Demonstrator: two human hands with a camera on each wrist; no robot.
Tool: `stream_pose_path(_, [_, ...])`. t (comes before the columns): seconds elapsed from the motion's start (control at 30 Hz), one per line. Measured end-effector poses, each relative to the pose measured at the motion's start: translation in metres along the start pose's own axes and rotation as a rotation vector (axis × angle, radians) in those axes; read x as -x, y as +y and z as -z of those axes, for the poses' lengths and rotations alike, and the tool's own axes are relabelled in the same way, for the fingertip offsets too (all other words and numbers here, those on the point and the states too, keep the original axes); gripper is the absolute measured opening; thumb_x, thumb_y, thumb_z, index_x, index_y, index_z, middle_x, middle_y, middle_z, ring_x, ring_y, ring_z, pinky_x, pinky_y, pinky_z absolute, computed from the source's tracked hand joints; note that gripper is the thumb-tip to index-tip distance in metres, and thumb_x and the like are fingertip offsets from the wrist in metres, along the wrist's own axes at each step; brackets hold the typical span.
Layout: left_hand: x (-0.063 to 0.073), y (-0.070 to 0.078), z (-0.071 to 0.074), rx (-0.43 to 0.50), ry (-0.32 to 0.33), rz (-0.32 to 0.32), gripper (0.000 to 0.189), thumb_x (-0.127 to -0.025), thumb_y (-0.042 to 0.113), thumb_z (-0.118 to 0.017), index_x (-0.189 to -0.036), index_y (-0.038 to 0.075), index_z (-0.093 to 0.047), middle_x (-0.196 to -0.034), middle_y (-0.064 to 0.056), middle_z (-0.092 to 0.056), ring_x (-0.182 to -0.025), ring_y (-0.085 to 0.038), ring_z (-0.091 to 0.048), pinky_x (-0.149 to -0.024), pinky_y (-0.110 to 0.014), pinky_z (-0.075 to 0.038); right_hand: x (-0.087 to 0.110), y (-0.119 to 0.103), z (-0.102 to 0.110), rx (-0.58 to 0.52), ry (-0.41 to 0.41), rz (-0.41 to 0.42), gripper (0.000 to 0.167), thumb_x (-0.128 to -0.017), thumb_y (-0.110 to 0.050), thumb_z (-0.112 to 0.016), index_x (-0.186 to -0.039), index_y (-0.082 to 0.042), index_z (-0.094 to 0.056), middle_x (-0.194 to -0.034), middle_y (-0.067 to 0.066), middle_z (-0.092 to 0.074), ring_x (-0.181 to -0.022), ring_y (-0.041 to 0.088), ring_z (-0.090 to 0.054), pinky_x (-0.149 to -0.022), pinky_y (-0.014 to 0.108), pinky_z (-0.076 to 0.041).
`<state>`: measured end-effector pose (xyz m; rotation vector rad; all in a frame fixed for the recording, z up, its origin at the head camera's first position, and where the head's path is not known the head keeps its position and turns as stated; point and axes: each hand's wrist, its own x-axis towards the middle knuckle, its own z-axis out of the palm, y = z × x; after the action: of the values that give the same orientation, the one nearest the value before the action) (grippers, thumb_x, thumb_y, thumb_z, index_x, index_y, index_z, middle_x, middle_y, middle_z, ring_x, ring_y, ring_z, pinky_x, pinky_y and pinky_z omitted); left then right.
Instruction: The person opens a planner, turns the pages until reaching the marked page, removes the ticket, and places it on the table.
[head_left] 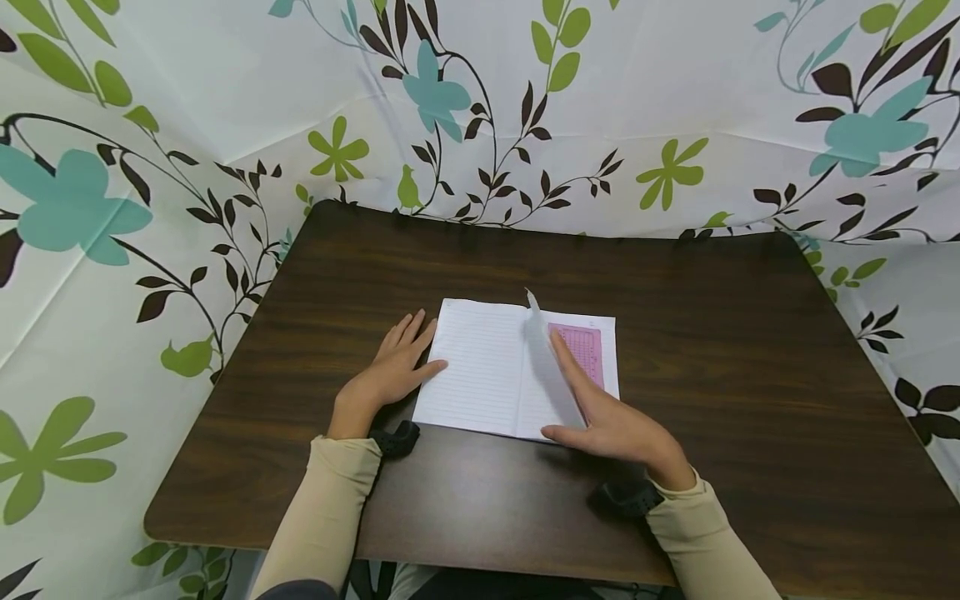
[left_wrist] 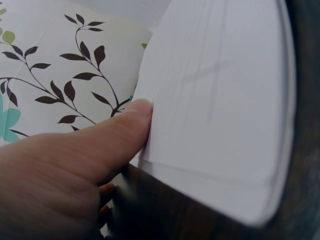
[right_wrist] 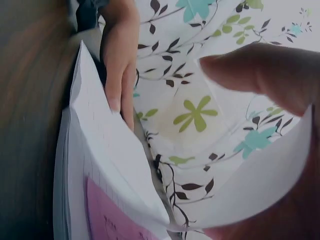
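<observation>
An open notebook with lined white pages lies in front of me. My left hand rests at its left edge, fingers spread over the table and thumb on the page margin. In the left wrist view that thumb touches the edge of the pages. A single page stands raised near the notebook's middle. My right hand has its straight fingers against the raised page's right side, thumb spread apart near the bottom edge. Behind the page, a pink printed panel shows on the right side.
The dark wooden table stretches out on both sides of the notebook. A white curtain with leaves and flowers hangs behind and beside it. Each wrist carries a black device, the left one near the notebook's lower left corner.
</observation>
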<state>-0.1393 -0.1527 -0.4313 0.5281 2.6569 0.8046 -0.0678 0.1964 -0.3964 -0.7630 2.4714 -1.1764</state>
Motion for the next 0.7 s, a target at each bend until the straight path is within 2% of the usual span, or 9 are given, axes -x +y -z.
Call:
stream_pose_path(0.13, [0.000, 0.000, 0.001, -0.012, 0.004, -0.009, 0.079, -0.109, 0.040, -0.053, -0.168, 0.006, -0.012, -0.176, -0.020, 0.001, -0.163, -0.043, 0.005, -0.130, -0.064, 0.001, 0.002, -0.003, -0.001, -0.021, 0.010, 0.044, 0.123, -0.090, -0.031, -0.081, -0.167, -0.031, 0.014, -0.177, -0.002, 0.016, -0.164, 0.029, 0.004, -0.119, 0.004, -0.001])
stream_pose_path(0.3, [0.000, 0.001, 0.000, -0.017, -0.002, -0.009, 0.079, -0.109, 0.040, -0.052, -0.168, 0.006, -0.012, -0.176, -0.020, 0.002, -0.163, -0.043, 0.006, -0.130, -0.063, 0.001, 0.004, -0.008, -0.005, -0.036, 0.027, 0.096, 0.127, -0.087, -0.029, -0.084, -0.167, -0.029, 0.014, -0.177, 0.004, 0.017, -0.164, 0.029, 0.007, -0.121, 0.008, -0.001])
stream_pose_path(0.43, [-0.001, 0.000, 0.000, -0.011, -0.005, -0.008, 0.079, -0.109, 0.040, -0.052, -0.168, 0.007, -0.012, -0.176, -0.019, 0.002, -0.163, -0.042, 0.006, -0.130, -0.063, 0.002, 0.001, -0.012, -0.010, -0.004, 0.089, 0.131, 0.128, -0.086, -0.024, -0.086, -0.168, -0.027, 0.012, -0.177, 0.004, 0.014, -0.165, 0.026, 0.007, -0.123, 0.012, -0.002])
stream_pose_path(0.57, [-0.002, -0.002, -0.001, 0.000, -0.001, -0.016, 0.078, -0.109, 0.040, -0.051, -0.168, 0.006, -0.012, -0.176, -0.020, 0.002, -0.163, -0.043, 0.006, -0.130, -0.064, 0.002, -0.005, -0.012, -0.019, 0.039, 0.151, 0.165, 0.123, -0.087, -0.019, -0.086, -0.169, -0.017, 0.006, -0.178, 0.008, 0.009, -0.165, 0.024, 0.005, -0.126, 0.014, -0.001])
stream_pose_path(0.7, [-0.001, -0.002, -0.001, 0.007, -0.003, -0.014, 0.078, -0.109, 0.041, -0.051, -0.168, 0.007, -0.012, -0.176, -0.020, 0.002, -0.163, -0.044, 0.007, -0.129, -0.064, 0.002, -0.010, -0.010, -0.029, 0.081, 0.176, 0.196, 0.123, -0.086, -0.022, -0.086, -0.168, -0.007, 0.004, -0.177, 0.015, 0.005, -0.165, 0.027, 0.003, -0.127, 0.014, 0.003])
